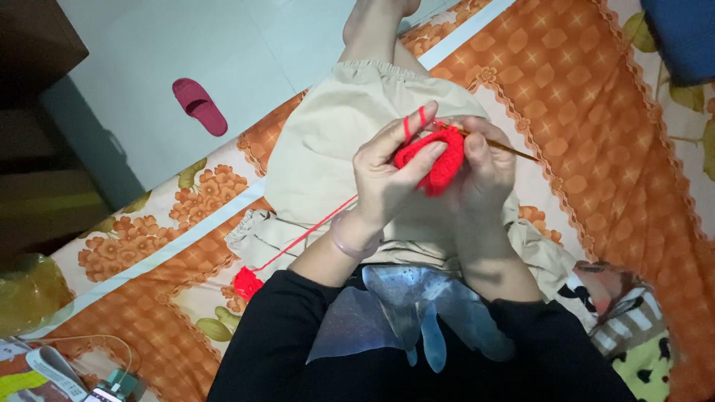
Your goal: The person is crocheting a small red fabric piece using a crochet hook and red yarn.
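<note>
My left hand (387,175) holds a small red crocheted piece (436,160), with red yarn wrapped around its raised forefinger. My right hand (488,164) grips a thin crochet hook (514,150) whose shaft sticks out to the right, its tip hidden in the red piece. Both hands meet above my lap, over beige shorts (350,141). A strand of red yarn (313,227) runs down and left from the hands to a small red yarn ball (248,283) lying on the bed.
I sit on a bed with an orange flowered sheet (596,119). A dark pink slipper (199,106) lies on the pale floor at upper left. A blue cushion (681,37) sits at top right. A yellowish bag (30,294) and small items lie at lower left.
</note>
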